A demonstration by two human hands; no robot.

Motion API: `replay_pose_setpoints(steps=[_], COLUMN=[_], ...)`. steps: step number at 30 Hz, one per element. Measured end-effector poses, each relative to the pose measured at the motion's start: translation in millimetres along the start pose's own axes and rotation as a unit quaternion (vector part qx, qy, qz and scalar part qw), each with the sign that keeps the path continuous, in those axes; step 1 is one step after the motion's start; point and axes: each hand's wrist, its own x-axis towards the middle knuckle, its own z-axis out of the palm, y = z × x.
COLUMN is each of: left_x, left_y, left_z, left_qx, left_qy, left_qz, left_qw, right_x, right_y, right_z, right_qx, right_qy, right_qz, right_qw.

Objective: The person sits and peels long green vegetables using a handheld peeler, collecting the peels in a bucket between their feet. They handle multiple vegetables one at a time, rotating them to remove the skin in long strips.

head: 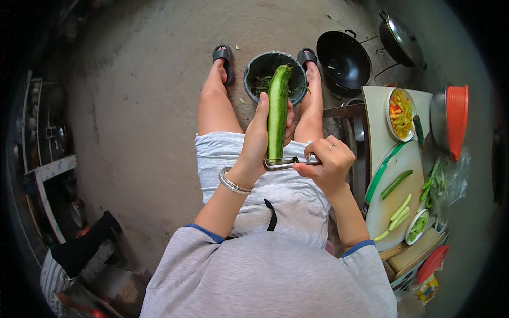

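Note:
My left hand [259, 131] grips a long green cucumber [278, 113], its thumb along the near side and fingertips showing on the far side. A pale, peeled strip runs down the cucumber's length, while darker skin remains along its right side. In my right hand [331, 165] is a metal Y-shaped peeler [282, 162], whose blade lies across the cucumber's lower end. Beneath the upper end, between my feet, stands a dark bucket [251, 79] with green peelings and leaves [261, 84] inside.
To my right, a table holds a round cutting board [391, 206] with cut vegetable pieces [399, 216], a plate of sliced peppers [401, 115] and a knife [418, 129]. A black wok [344, 61] and a lidded pan [403, 39] are beyond it. An orange colander [457, 119] stands at far right.

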Motion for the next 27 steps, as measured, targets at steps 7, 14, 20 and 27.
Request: replay_pose_setpoints(steps=[7,14,20,27], left_x=[-2.5,-5.2,-8.1,-20.6], left_y=[-13.0,-17.9,-9.8,-19.2], left_z=[13.7,30.0,50.8,27.0], left_qx=[0.053,0.116,0.240,0.151], left_qy=[0.006,0.010,-0.001,0.007], left_qz=[-0.015,-0.011,0.049,-0.045], left_qw=[0.998,0.993,0.970,0.987], right_x=[-16.0,-13.3,-7.9,14.8], right_y=[8.9,18.7,25.5,42.1], right_z=[-5.7,-12.5,-14.2,-13.3], right_qx=[0.022,0.023,0.015,-0.014], right_qy=[0.022,0.036,0.068,0.072], right_qz=[0.064,0.099,0.116,0.167], right_qw=[0.997,0.994,0.991,0.983])
